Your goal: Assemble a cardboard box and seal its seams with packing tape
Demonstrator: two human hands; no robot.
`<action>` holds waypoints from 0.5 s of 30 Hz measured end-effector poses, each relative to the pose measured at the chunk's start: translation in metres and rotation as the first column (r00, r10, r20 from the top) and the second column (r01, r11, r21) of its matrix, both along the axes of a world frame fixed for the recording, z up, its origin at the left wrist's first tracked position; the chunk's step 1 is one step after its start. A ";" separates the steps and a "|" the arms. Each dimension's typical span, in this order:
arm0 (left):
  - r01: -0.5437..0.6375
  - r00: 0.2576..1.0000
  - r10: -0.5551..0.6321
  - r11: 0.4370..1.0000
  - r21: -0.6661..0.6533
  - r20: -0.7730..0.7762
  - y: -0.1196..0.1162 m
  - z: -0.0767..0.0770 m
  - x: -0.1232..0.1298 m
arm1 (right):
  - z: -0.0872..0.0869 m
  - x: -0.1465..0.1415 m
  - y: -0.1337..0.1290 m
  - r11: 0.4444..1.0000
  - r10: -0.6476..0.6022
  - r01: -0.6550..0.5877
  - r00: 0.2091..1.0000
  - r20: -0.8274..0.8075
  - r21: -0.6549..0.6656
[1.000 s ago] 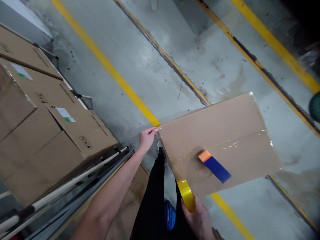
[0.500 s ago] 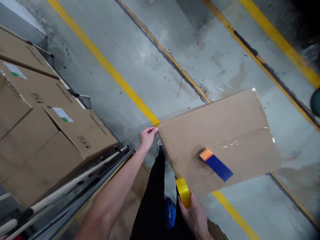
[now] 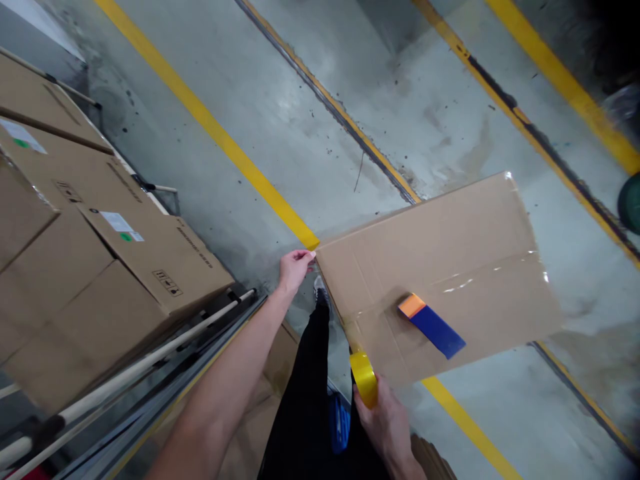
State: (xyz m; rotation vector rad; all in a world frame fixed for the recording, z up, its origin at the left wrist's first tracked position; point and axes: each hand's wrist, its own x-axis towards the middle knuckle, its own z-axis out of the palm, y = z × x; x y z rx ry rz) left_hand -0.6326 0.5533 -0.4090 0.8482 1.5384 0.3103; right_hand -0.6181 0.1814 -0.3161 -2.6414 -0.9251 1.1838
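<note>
A taped cardboard box [image 3: 450,247] lies in front of me, with clear tape strips across its top. My left hand [image 3: 296,270] is closed in a pinch at the box's far left corner; what lies between the fingertips is too small to make out. A roll of yellow tape [image 3: 364,380] is gripped in my right hand [image 3: 387,420], beside the box's near left corner. On top of the box, apart from both hands, rests a blue strip-like object with an orange end [image 3: 437,328].
Several stacked cartons [image 3: 135,220] stand on the left, bordered by a pale pipe rail [image 3: 165,353]. Yellow lines [image 3: 215,127] cross the grey floor [image 3: 300,147]. A blue object [image 3: 339,423] lies below, by my legs. A dark green round thing [image 3: 630,203] sits at the right edge.
Both hands keep their holds. My right hand and the yellow tape roll sit very slightly higher in the view; the whole scene has shifted a little.
</note>
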 end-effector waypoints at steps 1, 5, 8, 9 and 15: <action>0.005 1.000 -0.005 1.000 -0.009 -0.001 0.001 0.000 0.000 | 0.002 0.000 0.002 1.000 -0.004 0.004 1.000 -0.014 -0.018; 0.015 1.000 -0.016 1.000 -0.027 -0.019 0.003 -0.001 0.001 | 0.012 -0.001 0.014 0.995 -0.040 0.032 0.996 -0.084 -0.094; 0.029 0.999 -0.029 0.999 -0.028 -0.029 0.003 -0.002 0.001 | 0.017 -0.001 0.024 0.989 -0.025 0.012 0.996 -0.088 -0.145; 0.035 0.999 -0.035 0.999 -0.024 -0.029 0.003 -0.003 0.001 | 0.018 -0.001 0.027 0.988 -0.007 -0.006 0.997 -0.080 -0.156; 0.094 0.996 -0.094 0.995 0.035 -0.007 -0.002 -0.010 -0.002 | 0.025 0.008 0.053 0.956 0.082 -0.093 0.995 -0.049 -0.278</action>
